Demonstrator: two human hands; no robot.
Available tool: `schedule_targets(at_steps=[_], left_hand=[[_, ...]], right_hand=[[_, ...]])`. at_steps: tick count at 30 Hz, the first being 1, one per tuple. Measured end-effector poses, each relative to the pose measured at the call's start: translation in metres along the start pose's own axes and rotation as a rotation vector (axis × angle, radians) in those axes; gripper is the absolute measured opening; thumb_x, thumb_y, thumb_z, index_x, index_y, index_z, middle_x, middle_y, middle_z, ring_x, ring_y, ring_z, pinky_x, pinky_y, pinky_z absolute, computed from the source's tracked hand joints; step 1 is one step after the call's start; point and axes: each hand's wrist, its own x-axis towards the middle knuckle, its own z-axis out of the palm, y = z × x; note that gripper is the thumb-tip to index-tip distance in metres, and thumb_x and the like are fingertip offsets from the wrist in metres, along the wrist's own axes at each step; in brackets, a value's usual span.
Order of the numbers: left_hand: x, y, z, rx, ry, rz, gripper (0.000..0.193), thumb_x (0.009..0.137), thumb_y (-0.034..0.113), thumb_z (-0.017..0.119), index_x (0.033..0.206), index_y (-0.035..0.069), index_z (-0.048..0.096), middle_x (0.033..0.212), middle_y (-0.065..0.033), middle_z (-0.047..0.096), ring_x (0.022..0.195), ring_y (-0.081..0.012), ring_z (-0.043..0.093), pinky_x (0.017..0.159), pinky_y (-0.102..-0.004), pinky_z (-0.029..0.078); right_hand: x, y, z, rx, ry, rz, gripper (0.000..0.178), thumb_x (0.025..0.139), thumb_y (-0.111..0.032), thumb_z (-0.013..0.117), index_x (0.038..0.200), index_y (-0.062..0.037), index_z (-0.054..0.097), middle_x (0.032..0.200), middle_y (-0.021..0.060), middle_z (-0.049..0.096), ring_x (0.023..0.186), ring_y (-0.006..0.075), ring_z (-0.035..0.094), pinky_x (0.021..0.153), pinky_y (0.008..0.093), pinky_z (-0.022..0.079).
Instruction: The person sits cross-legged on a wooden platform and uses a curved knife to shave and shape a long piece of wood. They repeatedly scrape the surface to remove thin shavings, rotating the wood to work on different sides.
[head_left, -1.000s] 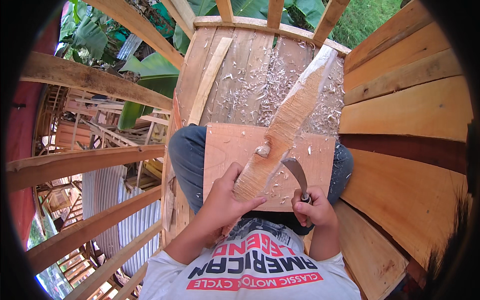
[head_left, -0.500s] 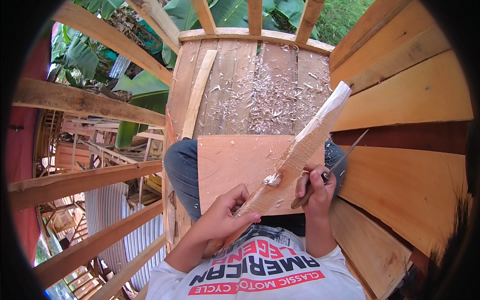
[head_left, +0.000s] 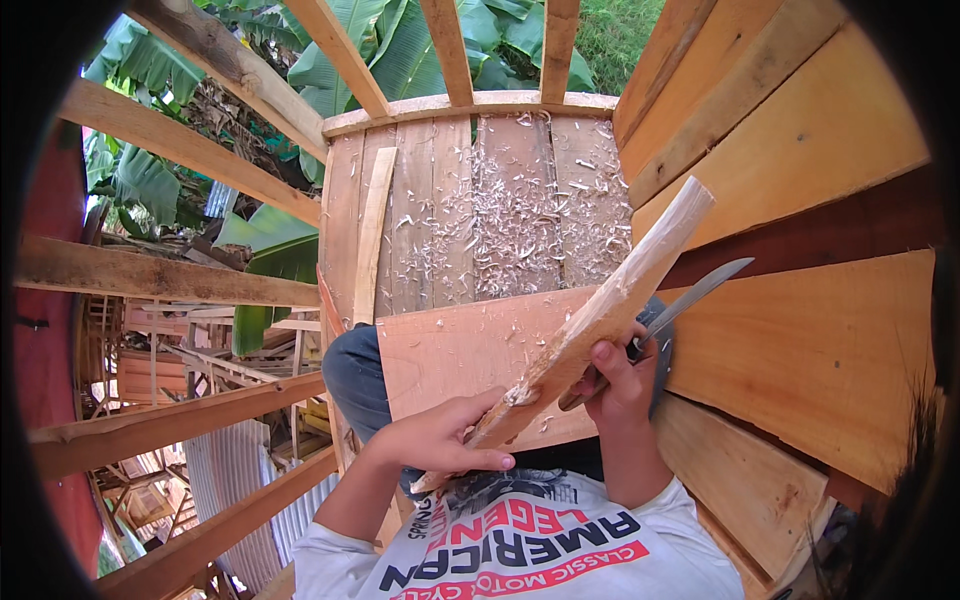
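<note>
Since the earlier frame, the wood point(head_left: 600, 315) had turned more edge-up. The left grip point(head_left: 445, 432) pinched its near end; the right grip point(head_left: 624, 384) was wrapped round the knife point(head_left: 697, 295), beside the wood. Slanting above the board point(head_left: 435, 350), the wood appeared stiff, fairly light, rough; best held below the knot point(head_left: 519, 395). Shavings point(head_left: 520, 230) lay beyond.

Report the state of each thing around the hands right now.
Left hand: gripping the wood piece toward its lower end
Right hand: closed on the knife
Wood piece: held at a slant over the board
Knife: bare blade pointing away rightward
Board: lying across the legs
Shavings: scattered over the planks and board
Wooden strip: lying on the planks
</note>
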Motion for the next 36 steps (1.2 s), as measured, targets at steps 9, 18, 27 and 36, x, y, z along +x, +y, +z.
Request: schedule_targets(at_steps=[9,18,27,36], left_hand=[[0.023,-0.017,-0.003,-0.281,-0.218,-0.070,0.044,0.084,0.031,0.069,0.111,0.001,0.050,0.095,-0.0073,0.058,0.092,-0.0159,0.056,0.081,-0.0308,0.046],[0.003,0.002,0.011,0.058,0.112,-0.151,0.026,0.089,0.023,0.062,0.099,0.003,0.048,0.086,-0.0029,0.050,0.078,-0.0142,0.047,0.072,-0.0283,0.041],[-0.069,-0.028,0.025,-0.302,0.303,-0.328,0.022,0.093,0.025,0.056,0.089,0.006,0.047,0.067,0.0029,0.041,0.056,-0.0060,0.039,0.049,-0.0224,0.033],[-0.098,-0.084,0.068,-0.534,0.364,-0.467,0.033,0.095,0.035,0.051,0.078,0.007,0.050,0.060,0.0044,0.043,0.053,-0.0065,0.040,0.049,-0.0232,0.033]], right_hand=[[0.000,-0.002,-0.009,0.017,-0.077,0.055,0.024,0.077,0.000,0.070,0.065,-0.0053,0.050,0.054,0.0060,0.055,0.041,0.0132,0.055,0.035,0.0248,0.045],[0.005,-0.002,-0.024,-0.358,-0.143,0.049,0.037,0.091,-0.021,0.058,0.059,-0.0053,0.048,0.051,0.0029,0.051,0.039,0.0073,0.046,0.035,0.0216,0.032],[-0.020,0.007,-0.030,-0.850,-0.436,0.062,0.033,0.089,-0.028,0.062,0.080,0.0038,0.061,0.053,0.0072,0.050,0.048,0.0122,0.041,0.046,0.0289,0.036],[-0.027,0.043,-0.017,-1.343,-0.676,0.122,0.031,0.079,-0.025,0.072,0.071,0.0024,0.060,0.055,0.0153,0.051,0.047,0.0251,0.051,0.047,0.0338,0.040]])
